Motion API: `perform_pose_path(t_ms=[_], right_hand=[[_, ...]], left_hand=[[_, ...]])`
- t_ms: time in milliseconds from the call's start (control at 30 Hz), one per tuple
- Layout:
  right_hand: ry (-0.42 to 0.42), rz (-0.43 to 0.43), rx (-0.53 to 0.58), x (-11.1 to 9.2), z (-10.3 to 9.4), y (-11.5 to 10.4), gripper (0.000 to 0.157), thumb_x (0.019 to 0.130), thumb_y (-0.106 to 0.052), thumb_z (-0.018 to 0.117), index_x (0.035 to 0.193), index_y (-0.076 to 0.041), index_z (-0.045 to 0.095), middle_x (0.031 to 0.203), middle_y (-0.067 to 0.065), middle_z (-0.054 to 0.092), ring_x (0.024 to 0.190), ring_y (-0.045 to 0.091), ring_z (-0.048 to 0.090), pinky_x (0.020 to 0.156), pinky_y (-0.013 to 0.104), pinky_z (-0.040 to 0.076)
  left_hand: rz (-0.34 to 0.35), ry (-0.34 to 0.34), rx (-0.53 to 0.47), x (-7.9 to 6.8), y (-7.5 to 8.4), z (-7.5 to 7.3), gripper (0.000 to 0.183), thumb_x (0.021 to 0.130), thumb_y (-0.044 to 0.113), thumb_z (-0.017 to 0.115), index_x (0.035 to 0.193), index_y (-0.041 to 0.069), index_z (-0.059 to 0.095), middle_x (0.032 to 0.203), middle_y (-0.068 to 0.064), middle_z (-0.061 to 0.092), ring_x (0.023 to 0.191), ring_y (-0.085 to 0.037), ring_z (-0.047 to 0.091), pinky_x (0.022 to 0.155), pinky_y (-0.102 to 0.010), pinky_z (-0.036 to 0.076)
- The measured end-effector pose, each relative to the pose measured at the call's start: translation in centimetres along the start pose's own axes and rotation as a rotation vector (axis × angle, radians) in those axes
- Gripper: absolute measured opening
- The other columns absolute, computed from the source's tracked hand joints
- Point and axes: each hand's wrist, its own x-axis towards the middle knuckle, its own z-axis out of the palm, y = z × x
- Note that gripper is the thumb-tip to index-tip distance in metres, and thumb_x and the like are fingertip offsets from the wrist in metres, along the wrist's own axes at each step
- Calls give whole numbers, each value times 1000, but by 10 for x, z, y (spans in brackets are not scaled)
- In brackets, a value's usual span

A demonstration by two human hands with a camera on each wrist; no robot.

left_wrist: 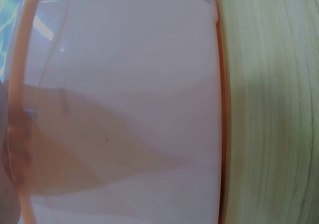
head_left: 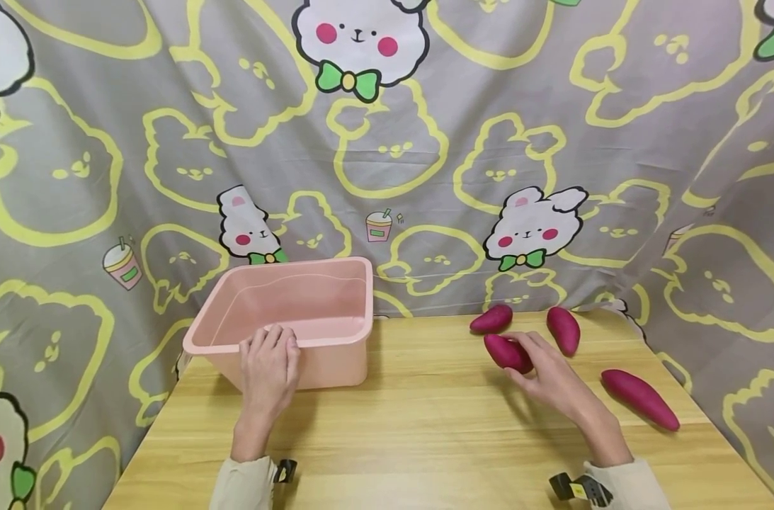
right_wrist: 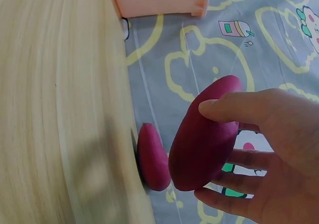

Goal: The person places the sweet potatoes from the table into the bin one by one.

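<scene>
My right hand (head_left: pixel 552 375) grips a purple-red sweet potato (head_left: pixel 506 353), thumb on one side and fingers on the other. In the right wrist view this sweet potato (right_wrist: pixel 204 139) is held above the table, its shadow falling on the wood. My left hand (head_left: pixel 270 368) holds the front rim of a pink plastic bin (head_left: pixel 336 365), fingers hooked over the edge. The left wrist view is filled by the bin's outer wall (left_wrist: pixel 124 50), with only a sliver of the hand at the left edge. Inside the bin, the visible floor is bare.
Three more sweet potatoes lie on the wooden table (head_left: pixel 425 425): one at the back (head_left: pixel 491 320), one behind the right hand (head_left: pixel 564 331), and a longer one (head_left: pixel 640 399) near the right edge. A patterned grey curtain (head_left: pixel 418 177) hangs behind the table and along its sides.
</scene>
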Motion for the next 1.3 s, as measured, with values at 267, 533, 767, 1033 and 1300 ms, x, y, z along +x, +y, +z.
perform_pose_path(t_ms=[267,533,767,1033,1300], right_hand=[[-5,-2,2,0,5,-4,57,81,-8,85,132,-8,60,111,4,63,91,15,60,75,37,54],[-16,-4,9,3,11,-10,58,81,-7,85,134,-9,60,113,6,63,95,18,60,78,40,55],[15,-31,13,10,11,-17,61,81,-9,85,136,-9,59,118,7,62,97,20,60,80,42,56],[48,-62,24,19,10,-23,61,81,-8,86,135,-9,58,121,8,62,103,23,62,84,46,57],[18,-48,34,28,6,-30,61,84,-15,85,138,-13,57,124,7,59,106,23,61,87,45,57]], left_hand=[[-4,0,8,-2,-1,1,31,103,23,33,84,8,53,86,-12,57,88,-38,52,81,-54,35],[-7,-5,8,-3,-1,2,31,103,22,34,84,8,53,85,-12,57,86,-38,52,80,-54,35],[-11,-4,7,-2,0,1,33,104,24,33,84,8,54,84,-12,56,85,-38,52,80,-53,35],[-5,11,4,1,1,0,33,104,24,33,83,8,54,84,-11,57,85,-38,52,80,-54,35],[-13,3,1,3,3,-1,35,104,25,31,83,9,53,85,-11,58,86,-37,52,81,-54,36]])
